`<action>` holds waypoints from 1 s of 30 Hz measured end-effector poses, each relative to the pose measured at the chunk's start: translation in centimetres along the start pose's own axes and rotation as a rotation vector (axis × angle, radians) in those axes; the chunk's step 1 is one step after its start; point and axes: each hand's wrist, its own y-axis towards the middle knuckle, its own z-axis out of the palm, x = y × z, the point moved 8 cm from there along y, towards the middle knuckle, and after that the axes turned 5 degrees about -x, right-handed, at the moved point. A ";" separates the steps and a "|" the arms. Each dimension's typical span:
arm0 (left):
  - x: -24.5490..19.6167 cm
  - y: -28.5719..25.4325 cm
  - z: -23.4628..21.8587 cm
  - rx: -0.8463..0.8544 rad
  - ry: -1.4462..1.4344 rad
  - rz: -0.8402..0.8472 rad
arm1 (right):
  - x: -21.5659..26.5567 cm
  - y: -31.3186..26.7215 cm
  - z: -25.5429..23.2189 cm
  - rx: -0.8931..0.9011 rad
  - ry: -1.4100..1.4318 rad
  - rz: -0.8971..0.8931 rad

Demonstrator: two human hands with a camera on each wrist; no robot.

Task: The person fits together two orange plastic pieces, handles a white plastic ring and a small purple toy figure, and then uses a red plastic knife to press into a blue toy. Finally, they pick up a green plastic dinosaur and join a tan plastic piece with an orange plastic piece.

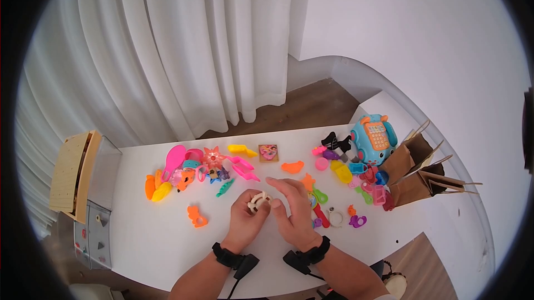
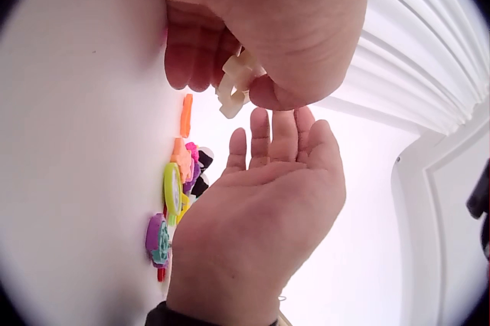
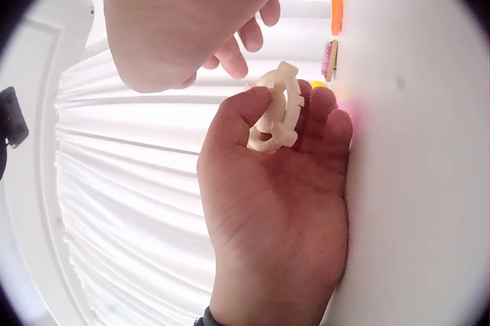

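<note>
My left hand (image 1: 245, 221) pinches a cream-coloured toy ring (image 3: 287, 108) with blocky knobs round its rim and an open middle. Its thumb presses the near side, and the other fingers lie behind the ring. Part of the ring (image 2: 236, 81) is hidden by that hand in the left wrist view. Close by on the right, my right hand (image 1: 296, 216) hovers with its fingers extended and its palm turned toward the ring. Nothing is held in the right hand (image 2: 260, 203).
Colourful toys, among them a pink paddle (image 1: 174, 158), lie at the left. An orange toy (image 1: 197, 216) sits nearer me. To the right are a blue toy phone (image 1: 374, 139), brown paper bags (image 1: 409, 169) and several small toys. A small picture block (image 1: 268, 153) lies at the back.
</note>
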 end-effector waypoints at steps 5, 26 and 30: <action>-0.6 0.1 0.1 0.035 0.068 0.096 | 0.0 -0.5 0.8 0.098 0.102 0.007; -0.8 0.0 -0.2 -0.018 -0.004 -0.010 | -3.3 -1.8 0.4 0.067 -0.079 0.237; -0.7 0.0 -0.2 -0.032 -0.029 -0.024 | -2.7 -1.1 0.4 0.011 -0.054 0.172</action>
